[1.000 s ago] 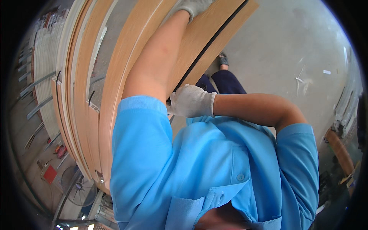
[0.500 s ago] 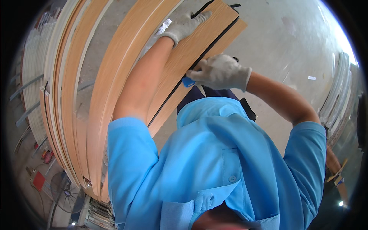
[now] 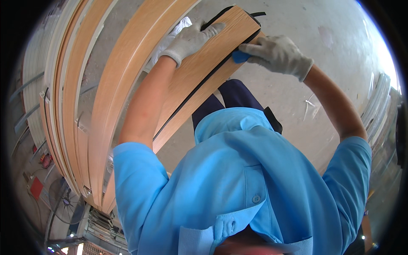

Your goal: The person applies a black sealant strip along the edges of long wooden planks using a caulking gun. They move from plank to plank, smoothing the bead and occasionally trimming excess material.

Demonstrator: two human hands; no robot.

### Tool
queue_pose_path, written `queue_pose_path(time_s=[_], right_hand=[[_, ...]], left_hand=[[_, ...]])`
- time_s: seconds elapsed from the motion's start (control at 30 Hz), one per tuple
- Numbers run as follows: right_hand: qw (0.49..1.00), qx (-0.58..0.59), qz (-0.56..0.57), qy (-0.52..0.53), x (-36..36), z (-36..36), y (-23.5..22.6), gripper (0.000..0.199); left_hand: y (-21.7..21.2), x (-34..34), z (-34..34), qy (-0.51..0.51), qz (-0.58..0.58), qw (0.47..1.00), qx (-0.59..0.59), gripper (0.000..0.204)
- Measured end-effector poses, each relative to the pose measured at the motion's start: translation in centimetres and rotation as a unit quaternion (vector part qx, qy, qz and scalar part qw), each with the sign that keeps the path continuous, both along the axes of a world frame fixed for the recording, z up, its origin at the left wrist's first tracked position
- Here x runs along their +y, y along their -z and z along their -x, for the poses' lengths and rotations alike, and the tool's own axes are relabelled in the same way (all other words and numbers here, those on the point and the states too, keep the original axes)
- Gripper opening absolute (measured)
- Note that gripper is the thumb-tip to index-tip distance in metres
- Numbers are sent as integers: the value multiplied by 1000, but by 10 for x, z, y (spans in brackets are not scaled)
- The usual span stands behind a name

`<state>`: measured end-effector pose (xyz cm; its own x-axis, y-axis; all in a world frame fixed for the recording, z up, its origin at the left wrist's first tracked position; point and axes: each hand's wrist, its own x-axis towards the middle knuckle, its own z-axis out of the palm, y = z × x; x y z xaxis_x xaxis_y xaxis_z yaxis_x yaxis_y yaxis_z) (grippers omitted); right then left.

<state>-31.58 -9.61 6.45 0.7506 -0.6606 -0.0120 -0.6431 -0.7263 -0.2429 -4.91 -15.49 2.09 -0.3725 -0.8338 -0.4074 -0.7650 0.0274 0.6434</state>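
A long wood-grain board [image 3: 204, 57] slants up and to the right in front of me. A black strip [image 3: 191, 97] runs along its near side and round its far end, where a short tail sticks out. My left hand [image 3: 189, 41], in a pale work glove, grips the board's left edge near that end, thumb laid on its face, other fingers mostly hidden. In my gloved right hand [image 3: 276, 55] is a small blue hand tool [image 3: 240, 56], held against the black strip near the far corner. The glove covers most of the tool, so its exact kind is unclear.
More long wood-grain boards [image 3: 123, 63] stand side by side on the left. Beyond them are pale stacked profiles [image 3: 34, 93] and a round fan [image 3: 66, 199]. Plastic-wrapped lengths [image 3: 378, 106] lie at the right on the grey floor [image 3: 314, 38].
My right hand has slid the blue tool up and right along the black strip, toward the board's far end. My left hand has shifted slightly left and down, still on the board.
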Motion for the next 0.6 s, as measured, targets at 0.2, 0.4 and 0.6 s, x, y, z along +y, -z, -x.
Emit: queue_pose_path(time_s=[0.2,0.4,0.6], right_hand=[[999,46,20,5,-21,60,19,36],[948,-48,37,312,-68,174,0,33],[963,-192,81,170,-4,83,4,39]], left_hand=[[11,-6,-3,15,1,1000,-9,100],[14,-11,-4,51,99,993,45,85],[1,-15,-3,47,13,995,92,87]])
